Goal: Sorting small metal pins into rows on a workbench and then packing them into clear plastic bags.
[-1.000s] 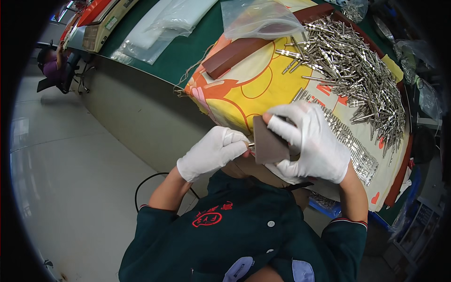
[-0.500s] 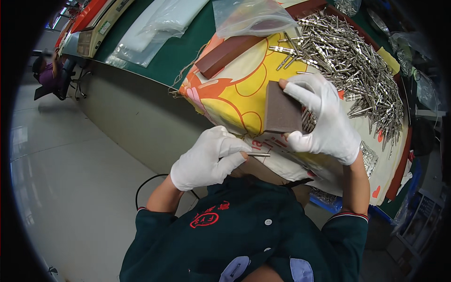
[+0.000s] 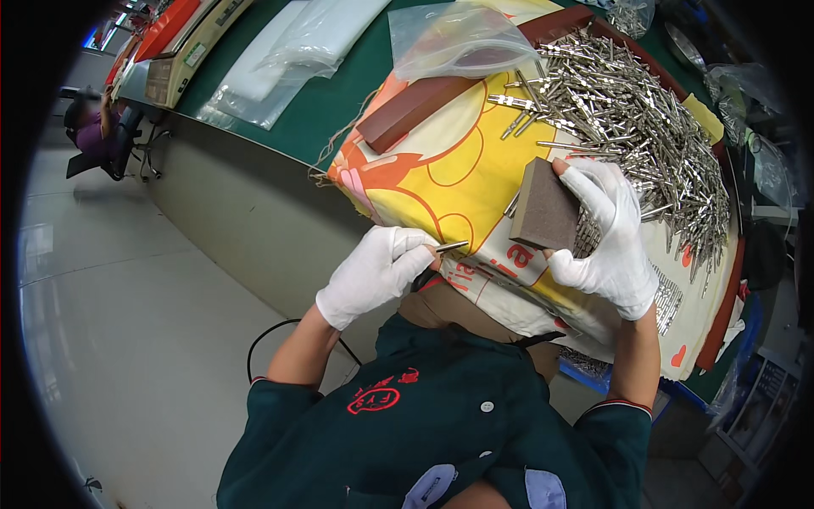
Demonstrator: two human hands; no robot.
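My left hand, in a white glove with bare fingertips, pinches a thin metal rod that points to the right. In my right hand, gloved the same way, a brown-grey sanding block is gripped between thumb and fingers. Rod and block are apart. Both hands are over the near part of a patterned yellow and white cloth. Just beyond my right hand lies a large heap of shiny metal rods. Several rods beside the block are partly hidden by it and my right hand.
A red-brown bar lies on the cloth, partly under a clear zip bag. Plastic bags rest on the green table. Rods lie in rows at the right. A seated person is at far left.
My right hand has moved right and slightly nearer with the sanding block, widening the gap to the rod. My left hand has lifted the rod a little away from me, its tip now tilted up.
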